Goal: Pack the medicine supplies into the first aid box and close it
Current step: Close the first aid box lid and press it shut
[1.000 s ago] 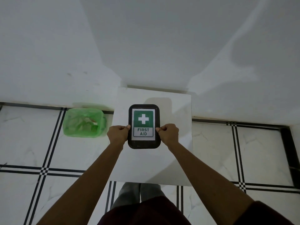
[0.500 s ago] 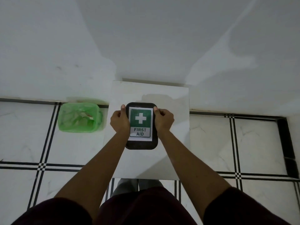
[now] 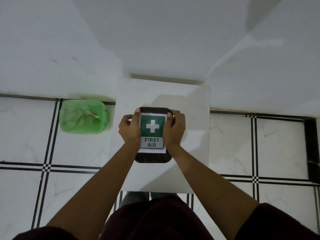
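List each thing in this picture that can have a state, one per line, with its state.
First aid box: lid on, flat on the table.
Left hand: grip on the box's left edge.
Right hand: grip on the box's right edge.
Table: bears only the box.
Green bin: upright, lined, holds scraps.

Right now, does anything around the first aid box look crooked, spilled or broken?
Nothing stands out. The first aid box sits square on the small white table, lid down, with the left hand and right hand on its sides. No supplies lie loose.
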The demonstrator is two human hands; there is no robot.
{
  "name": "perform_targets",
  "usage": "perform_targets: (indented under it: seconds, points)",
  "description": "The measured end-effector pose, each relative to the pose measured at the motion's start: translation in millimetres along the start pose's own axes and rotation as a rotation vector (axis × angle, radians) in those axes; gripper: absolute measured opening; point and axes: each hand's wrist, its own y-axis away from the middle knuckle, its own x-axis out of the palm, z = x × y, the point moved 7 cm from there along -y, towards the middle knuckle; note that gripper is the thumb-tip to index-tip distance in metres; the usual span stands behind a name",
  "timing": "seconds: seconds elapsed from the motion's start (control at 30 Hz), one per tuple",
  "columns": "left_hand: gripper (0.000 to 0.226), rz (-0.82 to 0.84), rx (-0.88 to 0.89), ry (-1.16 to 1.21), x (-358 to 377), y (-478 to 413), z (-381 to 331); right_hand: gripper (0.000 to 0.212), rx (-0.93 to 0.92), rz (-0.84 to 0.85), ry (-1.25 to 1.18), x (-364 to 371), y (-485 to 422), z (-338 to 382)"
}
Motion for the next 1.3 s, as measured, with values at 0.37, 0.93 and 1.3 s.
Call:
perform_targets:
  seconds: [0.37, 0.93, 1.3]
  points:
    - [0.053, 0.018, -0.013, -0.101, 8.2, -3.4, 1.0, 0.019, -0.061, 0.062, 0.227, 6.6, -1.8, 6.2]
    - [0.052, 0.177, 0.821, -0.691, 11.1, 46.8, -23.7, 0.055, -0.244, 0.205, 0.341, 3.3, 15.9, 17.1]
    - [0.078, 0.420, 0.908, -1.266, 13.7, 60.8, 17.7, 0.063, -0.513, 0.357, 0.640, 11.1, 50.8, -7.5]
